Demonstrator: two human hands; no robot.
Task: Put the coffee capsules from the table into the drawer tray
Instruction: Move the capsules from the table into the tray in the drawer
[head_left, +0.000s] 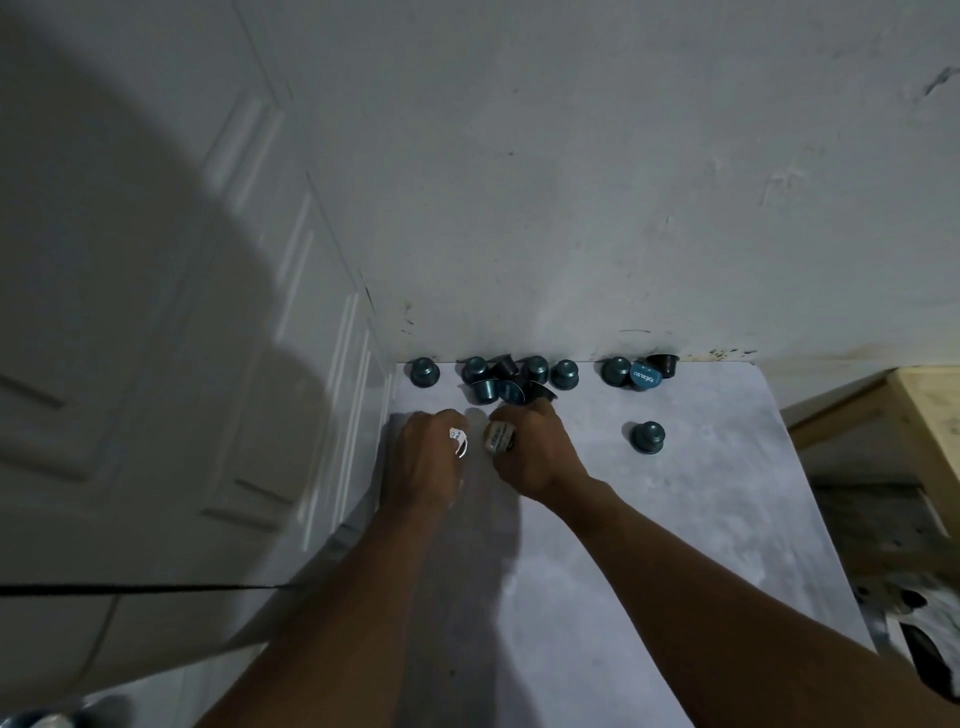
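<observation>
A: Most of the capsules are at the far edge of the table (701, 519), right up against the wall (571, 182). There's a jumbled cluster (498, 382) of teal and dark ones, some upright and some tipped on their sides.

B: And a single teal capsule (424, 372) stands off to the left of that cluster, with a small group of three (639, 371) to the right, one showing its blue lid.

A: One more, the lone capsule (648, 437), stands nearer the person, well apart from the rest.

B: Hands now. The right hand (535, 457) is just in front of the cluster, fingers curled round a pale-lidded capsule (500, 438), lid facing left.

A: The left hand (428, 457) is just beside it, also curled tight. A white-lidded capsule (458, 441) peeks out between the fingers, though only the lid shows.

B: Both fists closed, then, each with one capsule, nearly knuckle to knuckle.

A: Around them, a white panelled door (182, 312) runs along the table's left edge, and a pale wooden frame (909, 405) sits off to the right.
</observation>
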